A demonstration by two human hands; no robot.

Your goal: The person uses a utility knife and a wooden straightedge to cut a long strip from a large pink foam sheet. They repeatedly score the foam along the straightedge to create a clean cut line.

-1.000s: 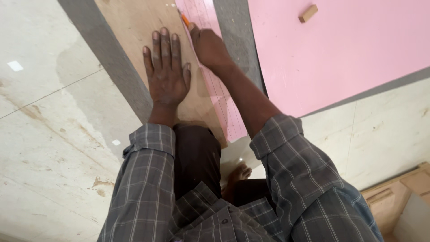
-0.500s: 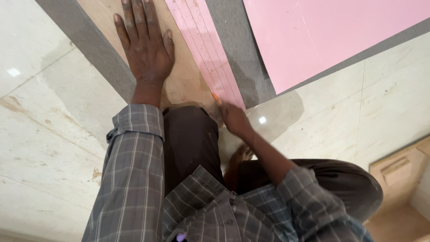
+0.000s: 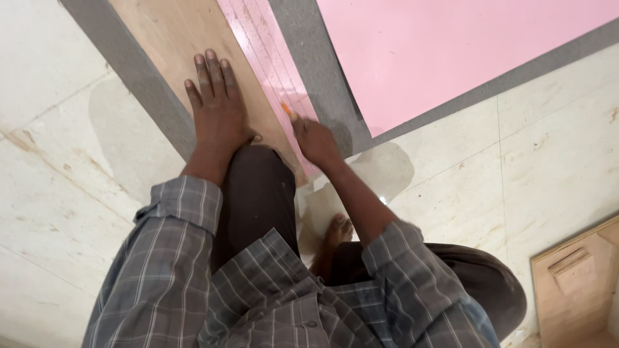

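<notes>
From the head camera we see our right hand point(image 3: 314, 137) closed around an orange pencil point(image 3: 285, 109), tip on the pink strip point(image 3: 267, 55) (running lengthwise away from us). Our left hand point(image 3: 218, 106) lies flat, fingers spread, on the plywood board point(image 3: 171, 35) just beside it.

From where I watch, this looks like a carpentry or furniture-fitting site set up indoors, though the narrow downward view keeps me from being sure. The floor point(image 3: 77, 193) is polished cream stone tile with grey seams, and work goes on directly on it. A plywood board point(image 3: 174, 38) lies flat there, a pink laminate strip point(image 3: 261, 38) along its right edge. Right of that board lies a large pink laminate sheet point(image 3: 451, 45) on grey backing. Far right and below the board, a plywood box piece point(image 3: 574, 290) rests by the frame edge.
</notes>
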